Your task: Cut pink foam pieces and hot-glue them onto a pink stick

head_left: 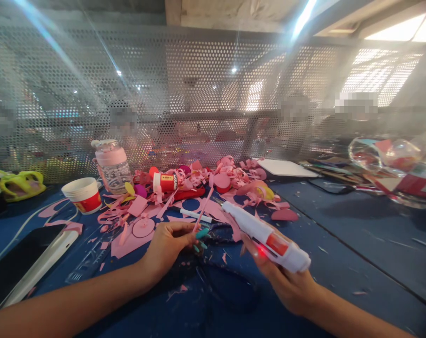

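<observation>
The right hand (286,277) is wrapped around the rear of a white glue gun (265,236), fingers closed on its body, with a red light glowing on the underside near the palm. The gun's long axis runs diagonally, from the butt at lower right near the wrist up to the nozzle at upper left, so the tip points away from the person and leftward toward the pile of pink scraps (213,183). The left hand (166,244) is closed in a pinch on a thin pink paper strip (204,209), which rises from the fingertips and leans to the upper right; the teal-painted nails (201,233) sit just beside the strip's lower end. The two hands are near each other above the blue table (357,244), the gun's nozzle just right of the strip. Behind the hands lie a white pen (191,214) and cut pink circles. Further back stand a red and white glue bottle (165,181), a pink-capped water bottle (112,164) and a white cup (83,193). A phone (19,267) lies at the left edge, and a perforated metal screen (198,84) closes the back of the table
</observation>
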The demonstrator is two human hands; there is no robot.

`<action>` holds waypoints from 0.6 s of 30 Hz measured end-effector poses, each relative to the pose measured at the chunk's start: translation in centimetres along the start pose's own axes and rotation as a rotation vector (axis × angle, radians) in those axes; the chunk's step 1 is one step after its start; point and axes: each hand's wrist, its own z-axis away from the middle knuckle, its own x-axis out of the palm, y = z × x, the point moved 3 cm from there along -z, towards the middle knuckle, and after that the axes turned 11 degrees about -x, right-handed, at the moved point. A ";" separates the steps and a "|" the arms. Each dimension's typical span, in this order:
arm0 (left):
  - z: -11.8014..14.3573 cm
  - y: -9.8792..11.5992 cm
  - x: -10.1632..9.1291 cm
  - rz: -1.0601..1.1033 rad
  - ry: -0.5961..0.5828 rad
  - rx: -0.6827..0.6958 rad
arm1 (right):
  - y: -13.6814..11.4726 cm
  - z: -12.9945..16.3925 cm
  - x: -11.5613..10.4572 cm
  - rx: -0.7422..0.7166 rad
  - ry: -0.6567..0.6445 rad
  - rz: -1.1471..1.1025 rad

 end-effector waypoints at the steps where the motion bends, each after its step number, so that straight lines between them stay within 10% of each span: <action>1: -0.1 0.0 -0.1 0.003 0.001 0.000 | 0.2 -0.1 -0.1 -0.006 -0.027 0.041; 11: 0.2 0.4 0.1 -0.045 -0.017 0.097 | 2.2 -1.1 1.2 0.001 -0.422 0.543; 18: 0.1 0.2 0.1 -0.052 -0.024 0.095 | 0.8 -1.9 0.0 -0.218 -0.297 0.421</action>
